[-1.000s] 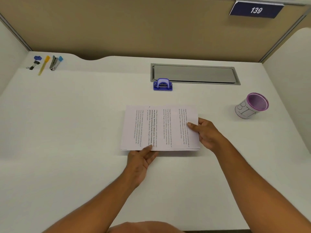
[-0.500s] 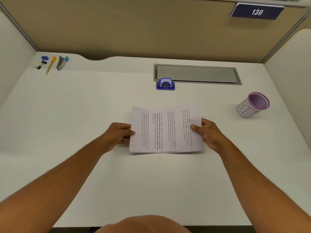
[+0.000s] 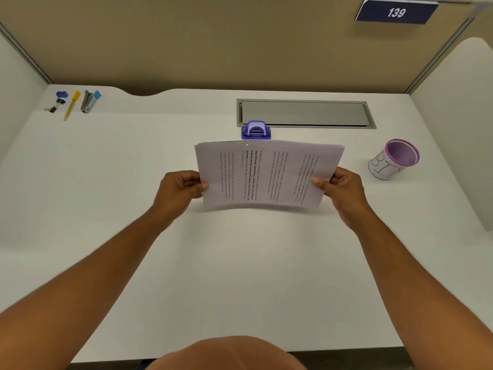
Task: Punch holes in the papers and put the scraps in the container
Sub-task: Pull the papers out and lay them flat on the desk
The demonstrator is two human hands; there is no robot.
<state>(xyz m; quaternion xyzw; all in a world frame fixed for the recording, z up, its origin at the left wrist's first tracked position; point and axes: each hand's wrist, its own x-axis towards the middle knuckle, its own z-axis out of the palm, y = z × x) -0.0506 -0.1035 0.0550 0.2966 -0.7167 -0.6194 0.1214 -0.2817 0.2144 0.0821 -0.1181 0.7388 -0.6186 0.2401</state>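
A stack of printed papers point(image 3: 266, 174) is held tilted above the white desk, its lower edge near the desk surface. My left hand point(image 3: 178, 192) grips the stack's left side and my right hand point(image 3: 338, 192) grips its right side. Two small holes show near the top edge of the front sheet. A blue hole punch point(image 3: 255, 130) stands on the desk just behind the papers' top edge. A purple mesh container point(image 3: 394, 159) wrapped in a white label sits on the desk to the right of my right hand.
A grey metal cable hatch point(image 3: 304, 113) is set into the desk behind the punch. At the far left corner lie binder clips point(image 3: 57, 101), a yellow pen point(image 3: 71, 105) and a staple remover point(image 3: 89, 100). Partition walls enclose the desk on three sides.
The papers went from lying flat on the desk to being raised and tilted up. My left hand moved from the stack's near edge to its left side.
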